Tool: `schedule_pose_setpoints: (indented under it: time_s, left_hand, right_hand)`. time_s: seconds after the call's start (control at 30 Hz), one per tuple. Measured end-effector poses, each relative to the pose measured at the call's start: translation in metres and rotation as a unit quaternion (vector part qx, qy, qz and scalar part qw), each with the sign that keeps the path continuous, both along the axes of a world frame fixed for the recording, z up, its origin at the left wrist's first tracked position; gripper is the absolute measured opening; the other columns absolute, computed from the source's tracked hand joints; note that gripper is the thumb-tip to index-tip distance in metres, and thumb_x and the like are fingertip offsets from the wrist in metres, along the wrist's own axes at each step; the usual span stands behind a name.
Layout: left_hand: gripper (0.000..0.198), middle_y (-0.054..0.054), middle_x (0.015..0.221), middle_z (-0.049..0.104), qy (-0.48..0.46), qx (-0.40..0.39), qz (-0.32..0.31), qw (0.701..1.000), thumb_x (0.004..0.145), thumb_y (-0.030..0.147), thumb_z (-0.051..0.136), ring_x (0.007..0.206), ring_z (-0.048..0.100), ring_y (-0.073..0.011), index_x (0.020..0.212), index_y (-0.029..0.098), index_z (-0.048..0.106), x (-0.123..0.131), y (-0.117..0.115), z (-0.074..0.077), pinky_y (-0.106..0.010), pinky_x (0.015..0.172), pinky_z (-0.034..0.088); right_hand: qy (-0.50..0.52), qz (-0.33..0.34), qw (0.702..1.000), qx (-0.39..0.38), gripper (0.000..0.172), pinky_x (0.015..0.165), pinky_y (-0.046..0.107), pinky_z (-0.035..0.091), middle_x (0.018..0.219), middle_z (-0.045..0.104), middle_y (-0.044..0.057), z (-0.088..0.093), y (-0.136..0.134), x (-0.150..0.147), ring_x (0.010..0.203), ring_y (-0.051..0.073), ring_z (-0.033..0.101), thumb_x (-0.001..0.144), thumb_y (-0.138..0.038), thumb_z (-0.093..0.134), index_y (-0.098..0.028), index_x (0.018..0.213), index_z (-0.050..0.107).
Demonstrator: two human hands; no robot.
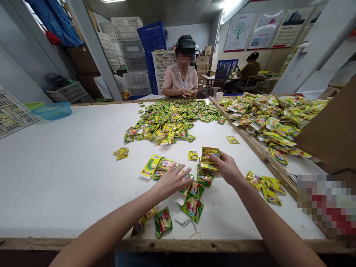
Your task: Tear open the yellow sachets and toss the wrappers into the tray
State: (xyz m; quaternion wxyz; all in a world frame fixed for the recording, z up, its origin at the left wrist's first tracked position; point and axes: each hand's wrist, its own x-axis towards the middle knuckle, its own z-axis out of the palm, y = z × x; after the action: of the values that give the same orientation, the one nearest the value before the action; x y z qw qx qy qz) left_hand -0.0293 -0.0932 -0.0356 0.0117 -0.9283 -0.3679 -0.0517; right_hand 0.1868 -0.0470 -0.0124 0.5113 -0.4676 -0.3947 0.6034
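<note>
My right hand (pixel 228 170) pinches a small yellow candy packet (pixel 209 152) between thumb and fingers, with more yellow packaging just beneath it. To its left, my left hand (pixel 170 182) is open, fingers spread over a few packets; whether it touches them I cannot tell. A yellow-green flat carton (pixel 151 166) lies beyond the left hand. Green packets with a red fruit picture, one of them a green packet (pixel 192 208), lie between my forearms. Another green packet (pixel 163 221) is near the table's front edge. A single yellow packet (pixel 193 155) rests beside the held one.
A large heap of packets (pixel 169 120) covers the far middle of the white table (pixel 69 167). Beyond a wooden divider (pixel 250 142) lies a pile of yellow cartons (pixel 278 115). A blue basin (pixel 52 110) stands far left. A co-worker (pixel 182 76) sits opposite.
</note>
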Motion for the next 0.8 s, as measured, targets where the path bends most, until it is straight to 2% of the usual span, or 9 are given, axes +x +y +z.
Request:
schedule_pose_setpoints:
  time_s: [0.1,0.2,0.33,0.43,0.5,0.57,0.63,0.73,0.8]
  left_hand:
    - [0.047,-0.002,0.144,0.038,0.079,0.02,-0.103,0.991,0.081,0.007,0.048,0.135,0.029,-0.0236,0.122,0.031,0.046,-0.001,0.008,-0.001,-0.045,0.111,0.018]
    - [0.046,-0.006,0.145,0.037,0.068,-0.019,-0.104,0.992,0.069,0.015,0.063,0.137,0.024,-0.026,0.113,0.023,0.052,0.004,0.01,0.008,-0.045,0.113,0.013]
    - [0.059,-0.012,0.134,0.049,0.003,-0.15,-0.009,0.989,0.06,0.024,0.067,0.134,0.03,-0.0304,0.116,0.017,0.048,0.009,0.003,0.01,-0.05,0.11,0.022]
    - [0.077,-0.017,0.142,0.038,0.012,-0.206,0.034,0.978,0.056,0.017,0.067,0.134,0.028,-0.0355,0.128,0.017,0.04,0.005,-0.002,0.003,-0.049,0.104,0.033]
    - [0.078,-0.018,0.139,0.04,0.033,-0.2,0.062,0.977,0.054,0.008,0.065,0.13,0.036,-0.0349,0.128,0.018,0.041,0.001,-0.003,0.002,-0.045,0.099,0.039]
    - [0.063,-0.016,0.123,0.054,0.052,-0.182,0.101,0.977,0.057,0.007,0.064,0.117,0.049,-0.0313,0.117,0.018,0.049,-0.004,-0.004,0.007,-0.042,0.095,0.041]
    - [0.045,-0.011,0.106,0.061,0.047,-0.161,0.14,0.976,0.062,0.016,0.065,0.102,0.057,-0.0281,0.105,0.019,0.053,-0.007,-0.007,0.016,-0.041,0.091,0.043]
    - [0.039,-0.01,0.102,0.059,-0.045,-0.109,0.233,0.965,0.071,0.035,0.059,0.091,0.06,-0.0258,0.105,0.019,0.048,-0.007,-0.017,0.026,-0.037,0.079,0.048]
    - [0.04,-0.009,0.104,0.058,-0.125,-0.063,0.3,0.944,0.076,0.04,0.053,0.089,0.061,-0.0243,0.108,0.019,0.043,-0.003,-0.026,0.027,-0.033,0.072,0.048]
  right_hand:
    - [0.036,0.012,0.998,-0.053,0.025,0.063,0.027,0.057,0.073,0.071,0.003,-0.008,0.007,0.009,0.066,0.015,0.067,0.06,-0.029,0.079,-0.016,0.076,0.065]
    - [0.036,0.036,0.997,-0.054,0.02,0.063,0.026,0.057,0.073,0.071,0.005,-0.011,0.007,0.011,0.067,0.016,0.067,0.064,-0.026,0.078,-0.014,0.076,0.067]
    - [0.032,0.035,0.997,-0.058,0.015,0.064,0.029,0.058,0.074,0.071,0.005,-0.011,0.008,0.013,0.066,0.016,0.068,0.067,-0.024,0.076,-0.015,0.074,0.067]
    - [0.033,0.037,0.996,-0.069,0.011,0.065,0.027,0.058,0.074,0.071,0.005,-0.014,0.01,0.014,0.068,0.016,0.068,0.068,-0.022,0.074,-0.015,0.073,0.067]
    - [0.03,0.048,0.997,-0.061,0.012,0.065,0.028,0.058,0.075,0.071,0.006,-0.017,0.011,0.014,0.068,0.016,0.068,0.068,-0.024,0.074,-0.016,0.074,0.066]
    - [0.024,0.054,0.997,-0.052,0.016,0.065,0.029,0.057,0.074,0.071,0.006,-0.018,0.011,0.014,0.068,0.017,0.068,0.067,-0.027,0.074,-0.017,0.075,0.065]
    - [0.02,0.037,0.998,-0.038,0.023,0.063,0.031,0.057,0.074,0.071,0.005,-0.015,0.008,0.011,0.067,0.018,0.068,0.064,-0.031,0.076,-0.017,0.077,0.064]
    - [0.029,0.0,0.999,0.046,0.035,0.067,0.034,0.056,0.082,0.071,0.004,-0.002,-0.009,-0.001,0.073,0.019,0.067,0.061,-0.039,0.077,-0.019,0.085,0.063]
    - [0.015,0.003,0.992,0.124,0.038,0.072,0.034,0.055,0.088,0.07,0.004,0.008,-0.024,-0.013,0.078,0.019,0.066,0.063,-0.042,0.074,-0.02,0.091,0.062]
